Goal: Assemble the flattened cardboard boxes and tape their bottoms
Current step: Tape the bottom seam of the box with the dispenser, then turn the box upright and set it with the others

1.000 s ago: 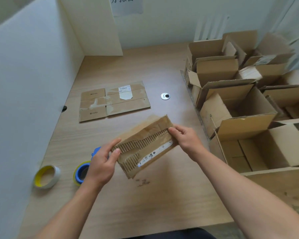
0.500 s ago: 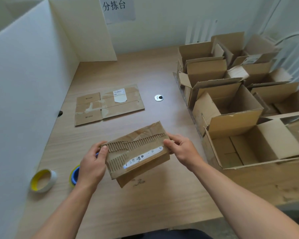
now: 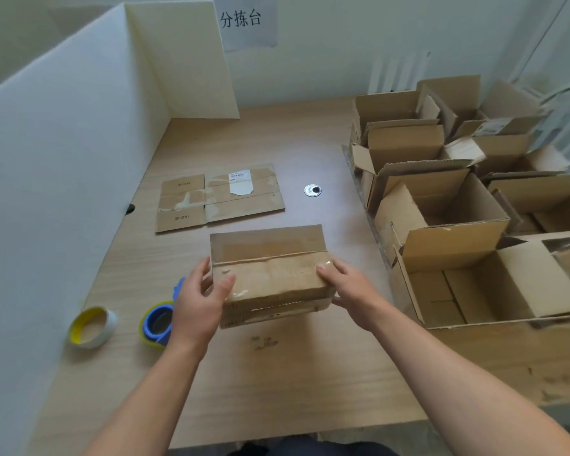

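**Both hands clamped on one box, mid-frame**

Centre of frame: a small brown cardboard box (image 3: 270, 274), held btwn both hands over the worktop (image 3: 293, 373). The left hand (image 3: 196, 302) grips the box's left end, thumb laid on the top face, other fingers round the side. The right hand (image 3: 351, 291) grips the right end, thumb on top, fingers curled under the edge. The hands sit apart, one per end, w/ the box btwn them. Can't tell if the box's underside touches the worktop or hangs just above it. The top face has a seam running left-right w/ a glossy strip of clear tape over it. The near face is torn, corrugation showing.

Above the box in frame, a bit left: a flattened box (image 3: 218, 199) lies flat on the worktop w/ a white label on it, apart from the held one. Right of that is a small round metal grommet (image 3: 312, 190) set in the worktop.

Lower left: a tape roll (image 3: 93, 327) w/ a yellow core lies flat near the white partition (image 3: 63, 159). Just right of it is a blue tape dispenser (image 3: 158, 320) w/ a yellowish roll, partly hidden behind the left hand.

Right side of frame, top to bottom: a cluster of open boxes (image 3: 441, 209), flaps up, packed against each other. Upper centre: a paper sign (image 3: 244, 21) on the wall w/ printed characters.
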`<action>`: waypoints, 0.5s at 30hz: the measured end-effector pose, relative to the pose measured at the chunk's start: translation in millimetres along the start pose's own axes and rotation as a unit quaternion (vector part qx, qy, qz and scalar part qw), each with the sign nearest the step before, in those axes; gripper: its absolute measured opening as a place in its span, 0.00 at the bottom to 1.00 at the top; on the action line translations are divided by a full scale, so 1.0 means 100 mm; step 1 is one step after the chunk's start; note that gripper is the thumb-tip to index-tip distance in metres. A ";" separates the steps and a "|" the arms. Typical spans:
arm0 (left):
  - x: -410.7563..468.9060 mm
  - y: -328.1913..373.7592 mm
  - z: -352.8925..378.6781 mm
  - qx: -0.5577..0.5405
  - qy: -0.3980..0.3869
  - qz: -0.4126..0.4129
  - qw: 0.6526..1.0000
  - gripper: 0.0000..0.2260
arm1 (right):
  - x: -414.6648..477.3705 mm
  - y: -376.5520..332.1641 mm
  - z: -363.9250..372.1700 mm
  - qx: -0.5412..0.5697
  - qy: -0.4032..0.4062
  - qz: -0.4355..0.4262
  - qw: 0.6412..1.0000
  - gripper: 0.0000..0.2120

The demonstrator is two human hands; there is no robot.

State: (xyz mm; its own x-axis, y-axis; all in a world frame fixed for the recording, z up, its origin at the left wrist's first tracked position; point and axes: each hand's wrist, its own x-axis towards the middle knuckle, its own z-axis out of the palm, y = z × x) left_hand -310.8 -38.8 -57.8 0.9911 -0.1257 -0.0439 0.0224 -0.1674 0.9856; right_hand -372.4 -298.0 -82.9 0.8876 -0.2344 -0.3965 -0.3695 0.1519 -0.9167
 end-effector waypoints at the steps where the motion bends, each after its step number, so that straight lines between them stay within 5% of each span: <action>1: -0.01 -0.02 0.01 0.010 -0.021 -0.001 1.000 0.14 | -0.01 0.03 -0.01 0.012 -0.016 -0.019 1.000 0.11; 6: -0.17 -0.18 -0.08 0.008 -0.012 -0.011 1.000 0.07 | -0.02 0.12 0.00 0.052 0.031 -0.025 0.998 0.17; 10: -0.29 -0.36 -0.17 -0.077 -0.016 -0.057 0.995 0.25 | -0.05 0.22 0.01 0.081 0.045 0.023 0.995 0.20; 13: -0.36 -0.44 -0.20 -0.188 -0.030 -0.127 0.973 0.13 | -0.09 0.38 -0.02 0.062 0.038 0.072 0.995 0.15; 15: -0.35 -0.51 -0.22 -0.184 -0.017 -0.164 0.969 0.20 | -0.14 0.48 -0.05 0.034 0.016 0.098 0.995 0.13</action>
State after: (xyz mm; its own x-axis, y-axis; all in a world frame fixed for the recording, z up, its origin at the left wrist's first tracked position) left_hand -344.2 -4.6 -103.5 0.9181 -0.1587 -0.3631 0.3865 0.1563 0.9089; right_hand -403.8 -292.2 -121.5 0.7908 -0.2248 -0.5694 -0.5140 0.2612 -0.8170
